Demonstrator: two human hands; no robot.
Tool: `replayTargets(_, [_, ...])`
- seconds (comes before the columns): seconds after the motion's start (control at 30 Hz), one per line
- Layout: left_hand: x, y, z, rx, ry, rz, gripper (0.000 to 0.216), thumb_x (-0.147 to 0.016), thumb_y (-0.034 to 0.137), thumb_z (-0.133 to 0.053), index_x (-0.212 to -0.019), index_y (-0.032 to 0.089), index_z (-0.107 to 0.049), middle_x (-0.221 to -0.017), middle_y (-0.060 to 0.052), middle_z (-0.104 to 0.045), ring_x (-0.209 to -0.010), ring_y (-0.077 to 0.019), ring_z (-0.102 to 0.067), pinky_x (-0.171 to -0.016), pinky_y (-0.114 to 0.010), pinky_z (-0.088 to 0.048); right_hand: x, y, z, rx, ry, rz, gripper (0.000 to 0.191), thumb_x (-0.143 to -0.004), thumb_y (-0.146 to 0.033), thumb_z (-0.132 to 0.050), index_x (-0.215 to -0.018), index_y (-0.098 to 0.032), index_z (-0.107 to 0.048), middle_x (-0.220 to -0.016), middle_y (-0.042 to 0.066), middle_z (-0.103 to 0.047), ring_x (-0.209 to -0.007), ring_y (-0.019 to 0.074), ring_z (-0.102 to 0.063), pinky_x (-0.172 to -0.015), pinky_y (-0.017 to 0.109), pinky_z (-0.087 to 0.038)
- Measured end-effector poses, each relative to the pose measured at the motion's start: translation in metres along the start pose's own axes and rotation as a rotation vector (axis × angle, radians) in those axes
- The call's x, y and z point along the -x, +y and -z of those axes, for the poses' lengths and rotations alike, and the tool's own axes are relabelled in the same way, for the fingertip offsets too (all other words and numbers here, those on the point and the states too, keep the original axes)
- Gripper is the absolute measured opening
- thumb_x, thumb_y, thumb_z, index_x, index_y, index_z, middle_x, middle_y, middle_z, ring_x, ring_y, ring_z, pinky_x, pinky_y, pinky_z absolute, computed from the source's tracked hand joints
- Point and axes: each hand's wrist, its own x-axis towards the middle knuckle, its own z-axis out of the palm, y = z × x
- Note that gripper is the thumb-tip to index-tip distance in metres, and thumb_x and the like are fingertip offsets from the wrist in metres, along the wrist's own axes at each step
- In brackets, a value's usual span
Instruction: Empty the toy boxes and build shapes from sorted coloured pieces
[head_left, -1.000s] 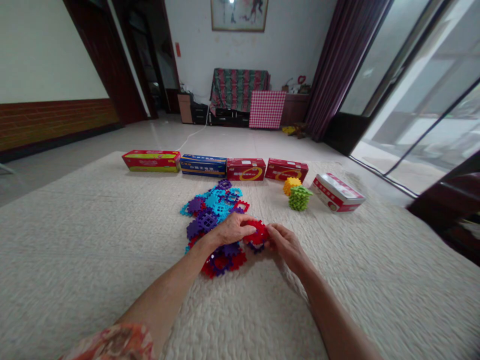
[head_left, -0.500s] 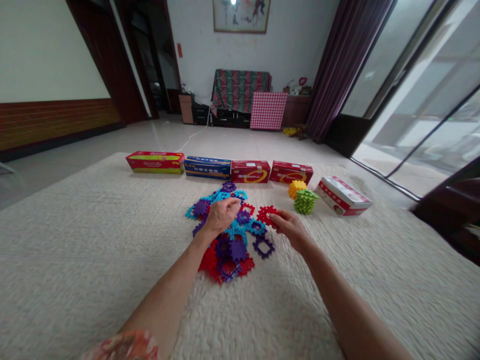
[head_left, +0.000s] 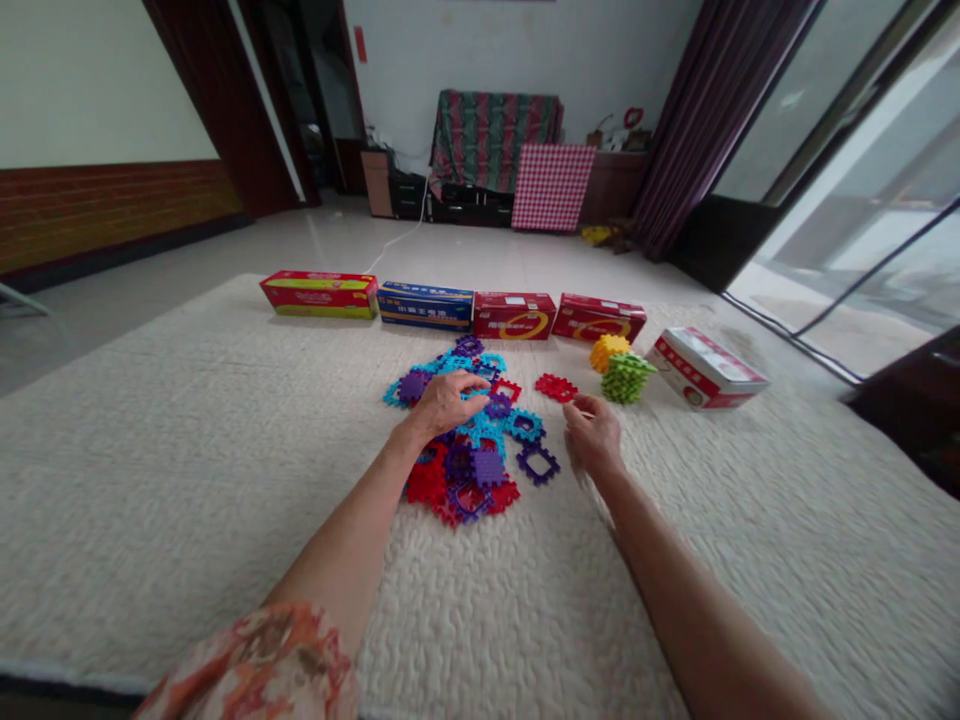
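Observation:
Over the pile of interlocking plastic pieces hovers my left hand (head_left: 448,402), its thumb and fingers apart and nothing visible between them. Purple pieces (head_left: 488,467), light blue pieces (head_left: 484,432) and red pieces (head_left: 427,482) make up the pile. My right hand (head_left: 595,432) is just right of the pile, low over the blanket, fingers loosely bent and holding nothing I can see. A flat red piece (head_left: 556,388) lies on the blanket just beyond its fingertips. A purple square frame piece (head_left: 538,464) rests at the pile's right edge.
A yellow stack (head_left: 609,351) and a green stack (head_left: 627,379) of pieces stand at right. Behind are a red-yellow box (head_left: 321,296), a blue box (head_left: 426,307) and two red boxes (head_left: 514,317). A white-and-red box (head_left: 706,369) sits further right. All rest on the cream blanket (head_left: 225,440).
My right hand has let go of the red piece, which now lies on the blanket, and drawn slightly back. My left hand's fingers have spread. The view has tilted down.

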Motion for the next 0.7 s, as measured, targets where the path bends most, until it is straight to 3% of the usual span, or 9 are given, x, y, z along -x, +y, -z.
replayTargets(0.07, [0.001,0.006,0.001,-0.033,-0.107,-0.089,0.020,-0.080,0.026,-0.065,-0.097,0.022,-0.074,-0.103,-0.003,-0.075,-0.099,-0.0177,-0.068,-0.094,-0.030,-0.051,0.017,-0.010,-0.001,-0.026,-0.021,0.046,0.033,-0.073,-0.042,-0.057,-0.091,-0.016,-0.066,-0.076,0.005,-0.067,-0.068,0.0190,-0.061,-0.063,0.030,-0.048])
replayTargets(0.13, [0.004,0.010,0.003,-0.073,-0.228,-0.144,0.025,-0.079,0.029,-0.067,-0.103,0.023,-0.072,-0.110,-0.003,-0.073,-0.106,-0.0186,-0.065,-0.099,-0.032,-0.048,0.036,-0.023,-0.001,-0.052,-0.140,0.160,0.027,-0.077,-0.039,-0.055,-0.090,-0.017,-0.066,-0.080,0.005,-0.067,-0.071,0.0183,-0.061,-0.065,0.031,-0.048])
replayTargets(0.23, [0.012,0.013,0.008,-0.151,-0.424,-0.160,0.048,-0.074,0.040,-0.074,-0.118,0.023,-0.066,-0.129,-0.007,-0.065,-0.122,-0.0236,-0.057,-0.108,-0.038,-0.041,0.062,-0.040,0.003,-0.004,-0.350,0.433,0.017,-0.081,-0.029,-0.055,-0.091,-0.020,-0.065,-0.085,0.005,-0.067,-0.073,0.0170,-0.060,-0.067,0.030,-0.049])
replayTargets(0.33, [0.024,0.014,0.011,-0.242,-0.544,-0.145,0.072,-0.068,0.054,-0.077,-0.132,0.026,-0.058,-0.146,-0.010,-0.051,-0.136,-0.0306,-0.044,-0.112,-0.046,-0.035,0.079,-0.047,0.006,0.047,-0.444,0.633,0.020,-0.081,-0.019,-0.056,-0.098,-0.022,-0.064,-0.093,0.006,-0.065,-0.082,0.0190,-0.061,-0.074,0.034,-0.049])
replayTargets(0.47, [0.036,0.019,0.008,-0.346,-0.603,-0.115,0.080,-0.064,0.058,-0.078,-0.136,0.031,-0.053,-0.154,-0.010,-0.040,-0.143,-0.0362,-0.031,-0.114,-0.057,-0.027,0.087,-0.044,0.007,0.135,-0.532,0.693,0.017,-0.080,-0.016,-0.057,-0.095,-0.021,-0.064,-0.093,0.007,-0.064,-0.088,0.0209,-0.059,-0.079,0.037,-0.048])
replayTargets(0.57, [0.039,0.023,0.005,-0.390,-0.601,-0.086,0.065,-0.068,0.051,-0.076,-0.128,0.031,-0.060,-0.154,-0.009,-0.039,-0.144,-0.0373,-0.030,-0.114,-0.061,-0.024,0.086,-0.044,0.008,0.201,-0.550,0.693,0.011,-0.080,-0.019,-0.061,-0.091,-0.020,-0.063,-0.091,0.006,-0.064,-0.086,0.0204,-0.058,-0.079,0.036,-0.046])
replayTargets(0.7, [0.038,0.017,0.007,-0.400,-0.517,-0.109,0.047,-0.076,0.040,-0.071,-0.120,0.025,-0.065,-0.151,-0.010,-0.044,-0.141,-0.0337,-0.036,-0.114,-0.057,-0.027,0.085,-0.049,0.010,0.262,-0.574,0.729,0.003,-0.083,-0.022,-0.060,-0.084,-0.020,-0.062,-0.082,0.004,-0.062,-0.080,0.0186,-0.056,-0.076,0.034,-0.044])
